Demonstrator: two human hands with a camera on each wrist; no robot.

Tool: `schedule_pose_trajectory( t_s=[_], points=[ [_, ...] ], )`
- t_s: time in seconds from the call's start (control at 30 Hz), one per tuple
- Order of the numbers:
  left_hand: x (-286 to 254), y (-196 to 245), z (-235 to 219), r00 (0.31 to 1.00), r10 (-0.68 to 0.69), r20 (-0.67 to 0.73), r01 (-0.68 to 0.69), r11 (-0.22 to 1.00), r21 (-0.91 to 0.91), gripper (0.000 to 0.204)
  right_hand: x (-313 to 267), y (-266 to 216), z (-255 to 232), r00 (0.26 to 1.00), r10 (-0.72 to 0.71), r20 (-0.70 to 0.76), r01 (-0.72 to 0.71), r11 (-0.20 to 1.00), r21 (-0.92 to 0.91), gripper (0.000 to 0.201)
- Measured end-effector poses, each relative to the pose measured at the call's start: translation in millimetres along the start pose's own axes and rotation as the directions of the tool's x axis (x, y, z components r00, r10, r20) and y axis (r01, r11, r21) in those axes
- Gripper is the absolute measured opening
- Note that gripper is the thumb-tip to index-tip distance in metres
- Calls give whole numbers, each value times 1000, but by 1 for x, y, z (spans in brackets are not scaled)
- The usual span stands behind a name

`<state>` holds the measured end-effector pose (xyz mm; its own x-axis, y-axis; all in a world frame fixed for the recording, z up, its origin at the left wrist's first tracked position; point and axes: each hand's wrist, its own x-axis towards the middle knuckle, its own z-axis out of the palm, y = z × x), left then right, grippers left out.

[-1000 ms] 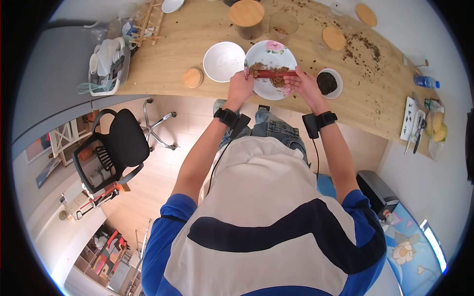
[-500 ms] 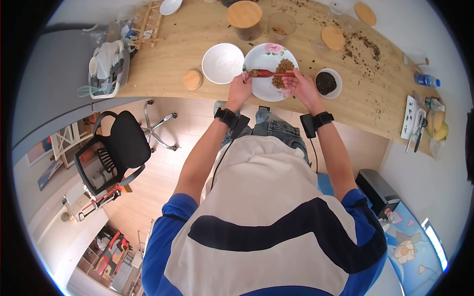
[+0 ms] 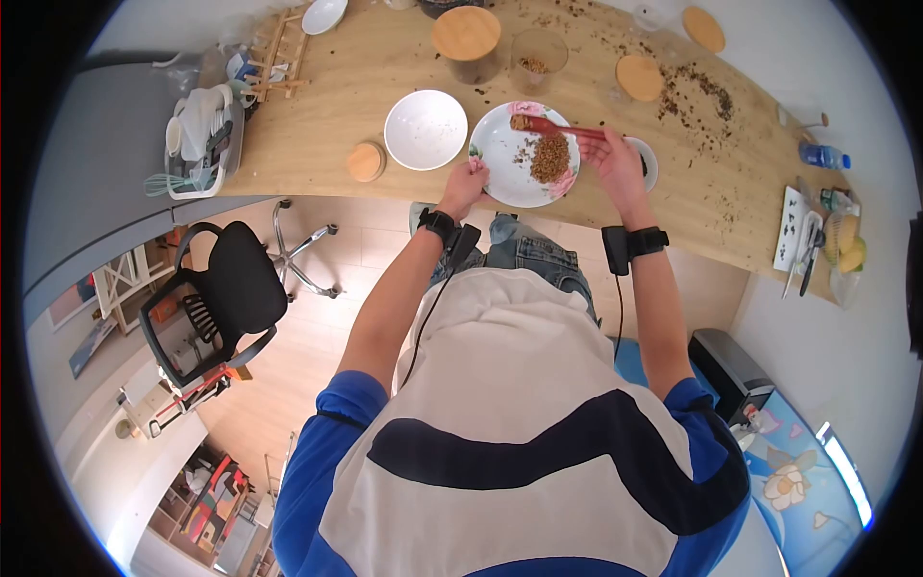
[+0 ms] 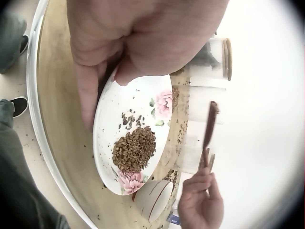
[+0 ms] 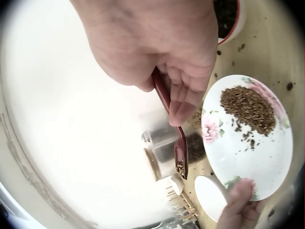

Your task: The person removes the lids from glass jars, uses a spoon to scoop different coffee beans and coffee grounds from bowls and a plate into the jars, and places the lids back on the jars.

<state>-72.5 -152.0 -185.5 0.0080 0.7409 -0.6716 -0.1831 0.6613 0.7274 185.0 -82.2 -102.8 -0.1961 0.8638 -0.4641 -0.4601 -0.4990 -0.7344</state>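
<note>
At the near left rim of a white plate (image 3: 495,159) with pink flowers, my left hand (image 3: 463,188) grips the edge, its thumb on top and fingers under it. The plate looks tilted in the left wrist view. A pile of brown seeds (image 4: 133,149) lies on it, with scattered bits beside it. My right hand (image 3: 615,173) holds the handle of a slim reddish-brown scoop (image 3: 562,129) above the plate's far side. A few seeds sit in the scoop's tip (image 5: 180,167).
A white bowl (image 3: 426,130) stands left of the plate, a wooden lid (image 3: 366,162) beyond it. Behind are a wooden-lidded jar (image 3: 467,37) and a clear container (image 3: 536,63). A cup of dark material (image 5: 228,19) stands right; dark crumbs (image 3: 697,91) litter the table.
The scoop has risen off the plate and moved toward its far side with my right hand. My left hand stays at the left rim; the seeds now lie in a more compact pile.
</note>
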Motion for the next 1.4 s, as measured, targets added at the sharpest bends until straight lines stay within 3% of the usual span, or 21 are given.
schedule_pose_trajectory(
  t_s=[0.23, 0.43, 0.5, 0.53, 0.6, 0.63, 0.7, 0.83, 0.9, 0.93, 1.0, 1.1, 1.23, 1.3, 1.4],
  points=[
    [8, -6, -1, 998, -60, -10, 59, 997, -54, 8, 26, -49, 30, 981, -182, -72, 183, 983, -1, 33],
    [6, 0, 0, 990, -138, -5, 137, 986, -94, 6, 52, -51, 46, 914, -391, -108, 354, 898, -261, 30],
    [4, 2, 1, 989, -147, 13, 148, 983, -109, 6, 51, -49, 50, 862, -503, 69, 455, 705, -543, 26],
    [4, 1, 1, 989, -148, 13, 148, 983, -111, 6, 45, -49, 55, 862, -502, 69, 454, 705, -544, 26],
    [7, -1, 0, 992, -126, 3, 126, 987, -101, 6, 26, -54, 64, 802, -540, 255, 490, 351, -798, 22],
    [10, -4, -1, 992, -126, 3, 126, 987, -103, 6, 20, -53, 63, 802, -539, 255, 489, 350, -799, 22],
    [15, -11, -5, 995, -93, 28, 95, 992, -83, 7, 6, -49, 58, 655, -677, 335, 606, 206, -769, 18],
    [17, -13, -6, 998, -68, -4, 68, 997, -21, 10, -26, -34, 36, 723, -655, 220, 490, 261, -832, 18],
    [11, -4, -4, 997, -72, 36, 69, 995, 72, 11, -31, -27, 29, 792, -477, 380, 463, 65, -884, 21],
    [9, -4, -3, 996, -75, 37, 73, 995, 72, 11, -31, -21, 26, 794, -475, 378, 461, 66, -885, 21],
    [9, -2, -2, 995, -94, 40, 93, 995, 22, 12, -27, -9, 20, 727, -297, 619, 542, -303, -783, 27],
    [7, 0, -2, 995, -94, 40, 94, 996, 10, 13, -34, 1, 19, 681, -210, 701, 597, -394, -699, 27],
    [5, 1, -2, 996, -85, 38, 83, 995, 53, 15, -46, 7, 18, 689, -202, 696, 617, -339, -710, 25],
    [-2, 8, 1, 993, -111, 44, 112, 994, -11, 17, -46, 4, 21, 715, -321, 621, 561, -267, -784, 24],
    [-8, 13, 2, 992, -122, 43, 122, 993, 5, 19, -37, -1, 20, 694, -378, 614, 535, -300, -790, 22]
  ],
)
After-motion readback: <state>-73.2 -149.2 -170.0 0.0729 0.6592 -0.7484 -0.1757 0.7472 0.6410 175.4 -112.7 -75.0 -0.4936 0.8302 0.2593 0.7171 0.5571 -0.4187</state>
